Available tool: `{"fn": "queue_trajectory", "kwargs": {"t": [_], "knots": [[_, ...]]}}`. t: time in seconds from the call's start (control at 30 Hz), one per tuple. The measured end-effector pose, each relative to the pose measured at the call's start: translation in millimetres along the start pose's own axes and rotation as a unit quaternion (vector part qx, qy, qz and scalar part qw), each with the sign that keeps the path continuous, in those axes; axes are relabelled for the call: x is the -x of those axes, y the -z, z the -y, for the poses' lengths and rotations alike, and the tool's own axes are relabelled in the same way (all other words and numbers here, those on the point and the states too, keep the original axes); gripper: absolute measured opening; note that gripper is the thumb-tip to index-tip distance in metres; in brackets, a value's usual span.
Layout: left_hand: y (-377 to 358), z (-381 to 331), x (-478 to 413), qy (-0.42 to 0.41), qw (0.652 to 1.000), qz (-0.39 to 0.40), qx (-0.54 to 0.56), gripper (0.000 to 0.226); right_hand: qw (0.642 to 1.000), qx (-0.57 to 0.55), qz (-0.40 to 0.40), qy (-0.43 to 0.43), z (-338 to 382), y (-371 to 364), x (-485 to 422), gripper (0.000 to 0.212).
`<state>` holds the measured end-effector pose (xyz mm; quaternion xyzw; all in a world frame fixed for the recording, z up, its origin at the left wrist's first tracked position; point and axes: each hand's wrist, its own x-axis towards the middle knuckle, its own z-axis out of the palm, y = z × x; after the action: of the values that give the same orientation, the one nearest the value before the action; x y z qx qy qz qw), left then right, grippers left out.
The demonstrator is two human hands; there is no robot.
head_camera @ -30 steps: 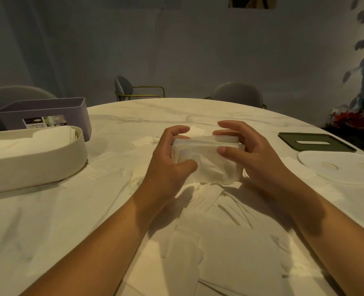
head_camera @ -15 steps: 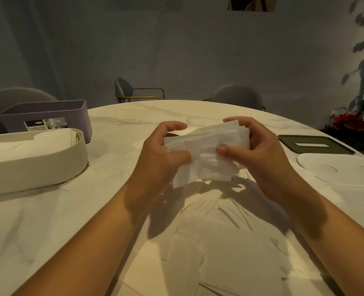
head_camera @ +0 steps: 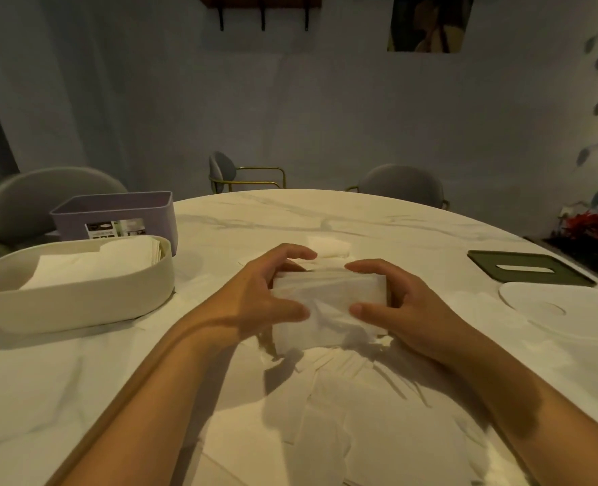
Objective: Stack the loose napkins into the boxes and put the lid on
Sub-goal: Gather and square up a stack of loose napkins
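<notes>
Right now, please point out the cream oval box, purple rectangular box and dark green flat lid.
cream oval box (head_camera: 80, 303), head view, front wall.
purple rectangular box (head_camera: 160, 222), head view, front wall.
dark green flat lid (head_camera: 483, 260), head view, left of slot.

Boxes left, lids right, napkins between.

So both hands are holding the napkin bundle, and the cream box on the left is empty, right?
Not empty. The head view shows white napkins stacked inside the cream box on the left. The left hand and right hand do hold the napkin bundle.
</notes>
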<state>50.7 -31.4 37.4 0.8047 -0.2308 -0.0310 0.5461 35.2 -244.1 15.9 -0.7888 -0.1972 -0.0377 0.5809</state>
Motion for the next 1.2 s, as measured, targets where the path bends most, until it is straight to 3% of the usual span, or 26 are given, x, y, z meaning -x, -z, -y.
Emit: {"fn": "queue_trajectory", "kwargs": {"t": [0.1,0.2,0.4,0.6,0.87,1.2], "knots": [[-7,2,0,-0.008,0.999,0.015,-0.032,0.065,0.998,0.062,0.011,-0.013,0,-2,1,0.047],[-13,1,2,-0.018,0.999,0.023,-0.043,0.062,0.999,0.032,-0.005,0.005,1,0,1,0.048],[-11,0,3,-0.039,0.999,0.000,-0.038,0.043,0.996,0.058,-0.053,0.041,0,7,-4,0.021],[-10,2,3,-0.049,0.998,-0.018,-0.044,0.042,0.992,0.067,-0.082,0.064,-2,6,-5,0.016],[-9,-1,4,-0.044,0.999,-0.016,-0.018,0.042,0.991,0.084,-0.094,0.045,-1,7,-7,0.007],[-11,2,3,-0.042,0.999,-0.017,-0.021,0.035,0.996,0.012,-0.088,-0.027,3,11,-6,0.009]]}}
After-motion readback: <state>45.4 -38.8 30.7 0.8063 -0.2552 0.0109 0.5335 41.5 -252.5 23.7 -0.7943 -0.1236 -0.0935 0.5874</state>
